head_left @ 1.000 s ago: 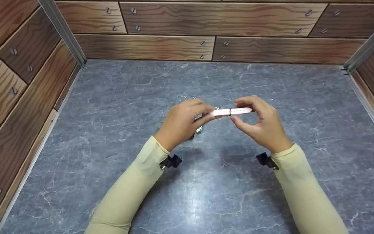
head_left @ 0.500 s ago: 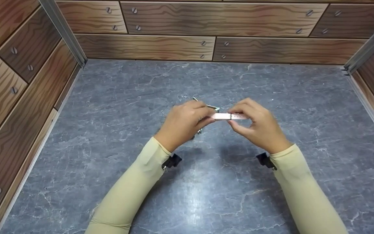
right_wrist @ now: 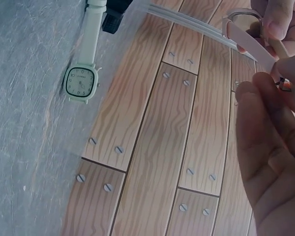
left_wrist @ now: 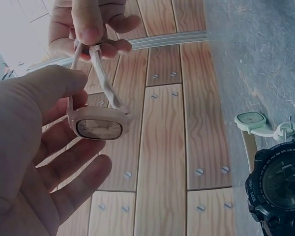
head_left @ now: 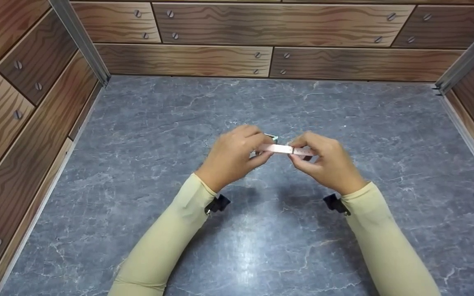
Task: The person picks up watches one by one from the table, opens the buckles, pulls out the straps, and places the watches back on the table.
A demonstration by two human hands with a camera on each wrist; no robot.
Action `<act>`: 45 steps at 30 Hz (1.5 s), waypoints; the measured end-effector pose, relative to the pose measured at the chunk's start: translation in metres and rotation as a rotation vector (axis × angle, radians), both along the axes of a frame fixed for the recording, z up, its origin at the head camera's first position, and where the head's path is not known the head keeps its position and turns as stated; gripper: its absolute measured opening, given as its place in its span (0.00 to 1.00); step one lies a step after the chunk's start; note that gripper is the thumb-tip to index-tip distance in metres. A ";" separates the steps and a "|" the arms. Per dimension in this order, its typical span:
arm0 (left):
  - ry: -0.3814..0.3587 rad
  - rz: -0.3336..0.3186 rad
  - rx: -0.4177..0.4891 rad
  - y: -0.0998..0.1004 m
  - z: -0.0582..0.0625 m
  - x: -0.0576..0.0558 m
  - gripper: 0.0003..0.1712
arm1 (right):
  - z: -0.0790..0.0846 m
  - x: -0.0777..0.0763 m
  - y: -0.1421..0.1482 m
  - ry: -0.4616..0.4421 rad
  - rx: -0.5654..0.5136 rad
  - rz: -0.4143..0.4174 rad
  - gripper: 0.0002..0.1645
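Observation:
Both hands hold a pale pink wristwatch above the table, strap looped, in the head view. My left hand pinches its strap between thumb and index finger close to the case. In the left wrist view the watch's rounded square case hangs below, its dial facing the camera. My right hand grips the strap's other end with thumb and fingertips. A small metal buckle shows at those fingertips in the right wrist view.
On the grey marbled table lies a mint green watch, mostly behind the left hand in the head view. Beside it is a chunky black digital watch. Wood-patterned panels wall the back and sides.
My right hand has moved in slightly toward me and its fingers have closed on the strap. The pink watch has come slightly lower in view and tilts down to the right.

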State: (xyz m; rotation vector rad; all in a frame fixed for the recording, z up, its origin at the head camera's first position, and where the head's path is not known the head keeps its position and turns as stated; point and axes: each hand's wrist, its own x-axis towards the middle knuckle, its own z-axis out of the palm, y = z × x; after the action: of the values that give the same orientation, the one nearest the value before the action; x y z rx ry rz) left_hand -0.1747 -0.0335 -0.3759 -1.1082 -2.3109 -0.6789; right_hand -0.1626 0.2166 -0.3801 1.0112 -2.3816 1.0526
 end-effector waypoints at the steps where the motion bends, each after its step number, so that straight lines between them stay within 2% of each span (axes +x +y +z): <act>1: 0.003 -0.005 0.007 0.000 0.000 0.000 0.08 | 0.000 0.000 0.000 -0.009 -0.017 0.011 0.10; 9: 0.011 -0.038 0.053 0.000 -0.001 -0.001 0.05 | 0.001 0.001 -0.003 -0.011 -0.084 0.040 0.10; 20: -0.006 -0.044 0.026 0.003 0.000 0.000 0.06 | -0.002 0.001 -0.004 -0.017 -0.091 0.061 0.11; 31: -0.017 -0.033 0.041 0.001 0.000 0.001 0.06 | -0.002 0.000 -0.004 -0.007 -0.072 0.047 0.11; 45: 0.013 -0.039 0.107 -0.005 0.003 -0.003 0.07 | 0.001 -0.001 0.001 0.022 -0.083 0.022 0.11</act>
State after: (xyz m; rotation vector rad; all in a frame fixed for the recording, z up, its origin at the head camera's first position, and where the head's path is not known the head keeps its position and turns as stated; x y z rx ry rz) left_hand -0.1776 -0.0386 -0.3729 -1.1074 -2.2199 -0.7985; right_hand -0.1635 0.2171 -0.3795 1.0170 -2.2945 1.1322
